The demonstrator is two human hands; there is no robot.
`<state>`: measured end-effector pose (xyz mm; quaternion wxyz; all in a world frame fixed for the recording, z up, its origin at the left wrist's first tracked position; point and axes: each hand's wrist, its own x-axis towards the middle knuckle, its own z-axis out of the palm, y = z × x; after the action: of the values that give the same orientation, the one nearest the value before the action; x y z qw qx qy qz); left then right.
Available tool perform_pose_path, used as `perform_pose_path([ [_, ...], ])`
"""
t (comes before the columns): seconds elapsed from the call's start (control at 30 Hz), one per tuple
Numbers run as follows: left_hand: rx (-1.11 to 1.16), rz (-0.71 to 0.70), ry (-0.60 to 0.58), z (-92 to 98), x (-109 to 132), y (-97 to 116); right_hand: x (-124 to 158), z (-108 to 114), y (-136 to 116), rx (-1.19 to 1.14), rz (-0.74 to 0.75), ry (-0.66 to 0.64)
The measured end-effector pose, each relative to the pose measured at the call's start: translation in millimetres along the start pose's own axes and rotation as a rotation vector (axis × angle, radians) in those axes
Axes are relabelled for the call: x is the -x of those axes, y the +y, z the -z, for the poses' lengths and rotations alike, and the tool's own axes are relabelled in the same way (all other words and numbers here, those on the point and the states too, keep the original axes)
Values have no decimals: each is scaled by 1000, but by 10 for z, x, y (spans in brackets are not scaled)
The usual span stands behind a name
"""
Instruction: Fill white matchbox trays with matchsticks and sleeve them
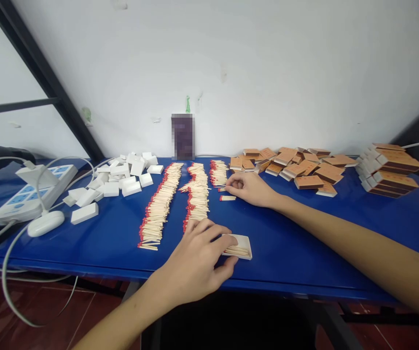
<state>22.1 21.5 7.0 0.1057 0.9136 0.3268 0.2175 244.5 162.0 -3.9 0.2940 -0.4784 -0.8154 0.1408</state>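
My left hand is closed around a small white matchbox tray at the front of the table, its fingers covering the tray's left part. Matches lie side by side inside the tray. Behind it, my right hand is pinched at the ends of a few red-headed matches; the fingertips partly hide them. A few loose matches lie just in front of these fingers. The short match row is beyond them, and two longer rows, the middle row and the left row, stretch to the left.
White empty trays are heaped at left, near a power strip and a white plug-in device with cables. Orange matchbox sleeves are piled at right, beside stacked matchboxes. A blurred dark upright object leans at the wall.
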Motion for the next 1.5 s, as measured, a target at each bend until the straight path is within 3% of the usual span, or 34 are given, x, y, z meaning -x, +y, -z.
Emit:
perform_pose_path([
  [0.83, -15, 3, -15, 0, -3, -16, 22, 7, 45, -49, 61, -42],
  [1.2, -20, -2, -10, -3, -2, -16, -67, -14, 80, -102, -85, 3],
  [1.5, -21, -9, -6, -6, -4, -9, -99, -23, 58, -56, -67, -6],
])
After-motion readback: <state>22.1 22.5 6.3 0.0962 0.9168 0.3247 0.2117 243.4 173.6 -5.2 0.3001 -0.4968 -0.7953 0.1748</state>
